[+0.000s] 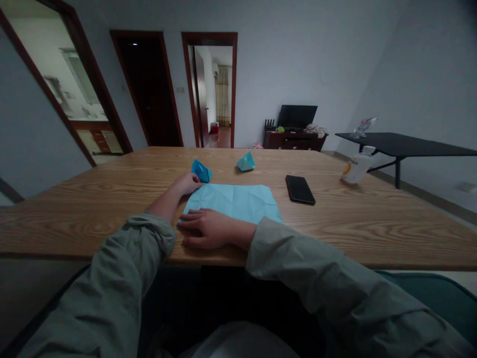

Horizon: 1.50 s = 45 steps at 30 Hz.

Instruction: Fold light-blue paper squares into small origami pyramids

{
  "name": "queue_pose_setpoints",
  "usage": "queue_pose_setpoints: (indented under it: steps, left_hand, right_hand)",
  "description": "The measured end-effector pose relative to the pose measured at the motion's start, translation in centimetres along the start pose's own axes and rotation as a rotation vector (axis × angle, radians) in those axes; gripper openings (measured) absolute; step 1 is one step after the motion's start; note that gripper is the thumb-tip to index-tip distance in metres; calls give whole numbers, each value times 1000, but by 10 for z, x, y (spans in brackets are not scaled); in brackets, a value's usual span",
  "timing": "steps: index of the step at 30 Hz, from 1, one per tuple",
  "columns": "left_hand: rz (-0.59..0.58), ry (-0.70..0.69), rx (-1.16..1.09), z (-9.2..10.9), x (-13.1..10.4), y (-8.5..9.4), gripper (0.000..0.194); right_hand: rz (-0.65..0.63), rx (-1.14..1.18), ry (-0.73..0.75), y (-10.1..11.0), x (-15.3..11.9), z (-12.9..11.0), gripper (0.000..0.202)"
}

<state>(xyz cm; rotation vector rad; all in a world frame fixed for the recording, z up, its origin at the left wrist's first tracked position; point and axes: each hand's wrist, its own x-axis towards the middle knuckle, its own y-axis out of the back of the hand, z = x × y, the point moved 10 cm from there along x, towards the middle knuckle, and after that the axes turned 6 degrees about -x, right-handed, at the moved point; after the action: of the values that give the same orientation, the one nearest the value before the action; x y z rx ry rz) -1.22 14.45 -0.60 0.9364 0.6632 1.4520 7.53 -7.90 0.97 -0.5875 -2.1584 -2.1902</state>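
A light blue sheet of paper (238,199) with fold creases lies flat on the wooden table in front of me. At its far left corner is my left hand (187,184), fingers curled and closed on the paper's edge; the thumb side is partly hidden. Just beyond those fingertips stands a darker blue folded paper piece (201,171). My right hand (209,227) reaches across to the left and rests palm down on the near left part of the sheet, fingers stretched out and slightly apart. A second folded piece, light blue (246,162), stands past the sheet's far edge.
A black phone (300,189) lies to the right of the sheet. Farther right stands a white carton-like container (358,166) with an orange mark. The wooden table's near edge (335,264) runs below my forearms. Beyond is a black table (413,144).
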Motion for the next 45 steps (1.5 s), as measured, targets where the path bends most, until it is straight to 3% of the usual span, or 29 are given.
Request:
queue_pose_setpoints:
  steps: [3, 5, 7, 9, 10, 12, 14, 16, 18, 24, 34, 41, 45]
  left_hand:
    - [5, 19, 37, 5, -5, 6, 19]
    - [105, 1, 82, 24, -14, 22, 21]
    - [340, -93, 93, 64, -33, 47, 23]
    - [453, -235, 33, 111, -54, 52, 24]
    - [417, -321, -4, 134, -61, 44, 25]
    - [199, -511, -54, 175, -71, 9, 26]
    - [-42, -589, -74, 191, -76, -28, 32]
    - [-199, -510, -74, 181, -72, -53, 41]
    - [-293, -422, -58, 165, -67, -68, 50]
    - [-431, -412, 101, 152, -65, -86, 67]
    - [-361, -362, 272, 128, -48, -98, 71]
    - [-385, -374, 297, 132, -47, -103, 75]
    - [-359, -393, 288, 137, -52, -99, 74]
  right_hand:
    - [-57, 17, -28, -4, -1, 1, 58]
    - [-63, 24, -28, -3, -2, 1, 57]
    - [-54, 29, -22, -2, -4, 1, 54]
    - [-57, 32, -10, -4, -5, 1, 51]
    - [-68, 33, -10, -7, -5, 2, 50]
    - [-90, 25, -31, -12, -6, 6, 48]
    - [-79, 5, -50, -14, -6, 9, 47]
    - [-41, -20, -33, -11, -7, 7, 45]
    - [-17, -41, -14, -9, -7, 5, 43]
    - [-20, -64, -22, -5, -12, 4, 49]
    - [-22, 3, 29, 19, -36, -3, 59]
    - [5, -71, -70, 12, -32, -28, 88]
    - [-11, -17, -14, 21, -36, -40, 84]
